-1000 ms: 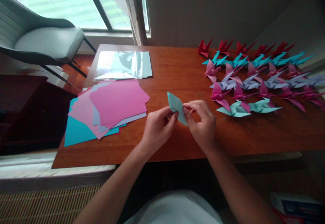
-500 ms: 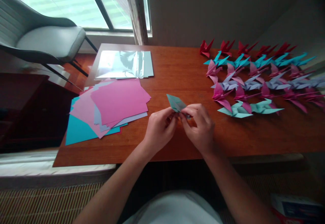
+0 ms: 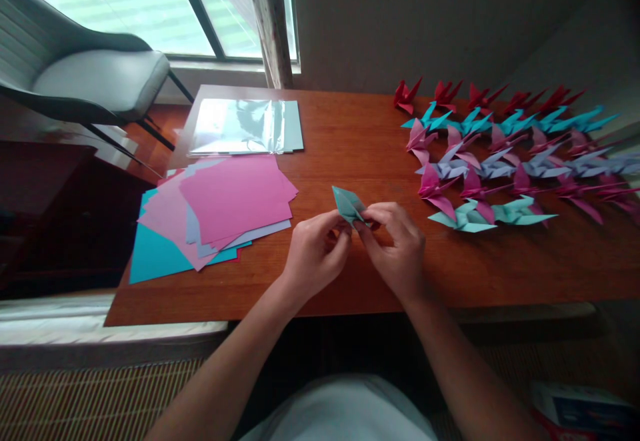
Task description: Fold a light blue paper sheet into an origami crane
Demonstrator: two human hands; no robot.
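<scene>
A small folded piece of teal paper [image 3: 347, 203] is held just above the wooden table [image 3: 350, 134], near its front edge. My left hand [image 3: 314, 253] pinches its lower left side with curled fingers. My right hand [image 3: 395, 249] pinches its right side, thumb and forefinger pressed together on the fold. Only the upper tip of the paper shows above my fingers; the rest is hidden behind them.
A loose stack of pink, lilac and blue paper sheets [image 3: 220, 207] lies to the left, with a clear plastic sleeve [image 3: 245, 127] behind it. Rows of several folded paper cranes [image 3: 500, 154] cover the right of the table. A grey chair [image 3: 95, 81] stands by the window.
The teal paper has been folded smaller and lowered between my fingers; both hands have drawn closer together over it.
</scene>
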